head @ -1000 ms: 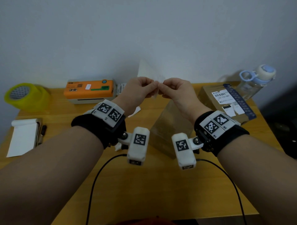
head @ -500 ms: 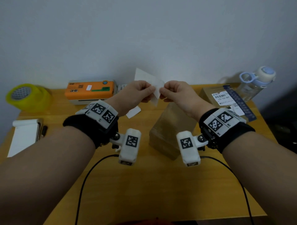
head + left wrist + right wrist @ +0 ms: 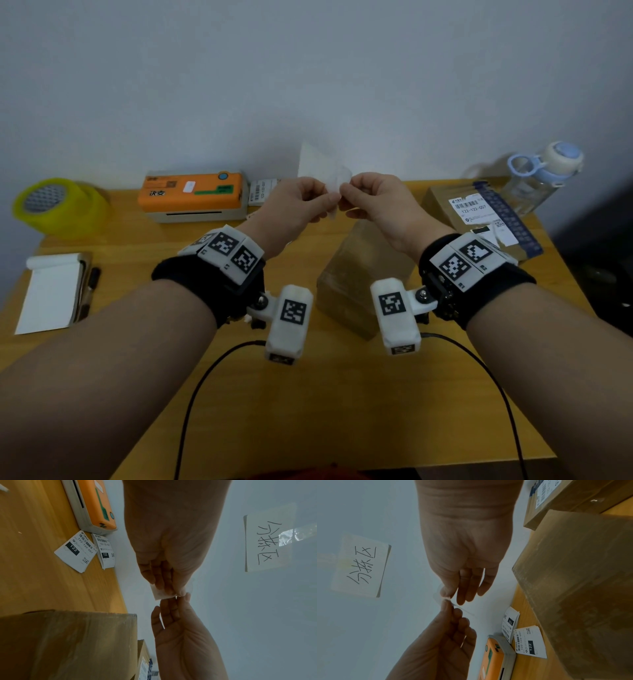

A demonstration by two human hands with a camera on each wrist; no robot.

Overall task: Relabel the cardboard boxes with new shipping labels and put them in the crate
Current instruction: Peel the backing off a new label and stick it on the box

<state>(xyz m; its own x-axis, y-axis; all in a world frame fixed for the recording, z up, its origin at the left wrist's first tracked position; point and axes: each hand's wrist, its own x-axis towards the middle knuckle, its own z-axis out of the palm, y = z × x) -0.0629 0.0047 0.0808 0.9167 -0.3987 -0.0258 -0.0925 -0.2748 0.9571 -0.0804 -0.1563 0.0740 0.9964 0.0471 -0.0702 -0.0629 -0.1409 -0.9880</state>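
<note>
Your left hand [image 3: 294, 202] and right hand [image 3: 373, 198] both pinch label [image 3: 334, 180] above box [image 3: 363, 274], likely to peel backing before sticking.

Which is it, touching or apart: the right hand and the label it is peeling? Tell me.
Touching. The left wrist view shows the right hand fingertips pinching the label corner, opposite the left hand.

a small parcel-packing desk in an office-like room: left of the hands sits an orange label printer [image 3: 191, 195] with printed shipping labels [image 3: 75, 551] beside it, a tape roll [image 3: 56, 205] further left, labelled cardboard boxes [image 3: 479, 219] to the right, a handwritten sign [image 3: 269, 542] on the wall beyond.
</note>
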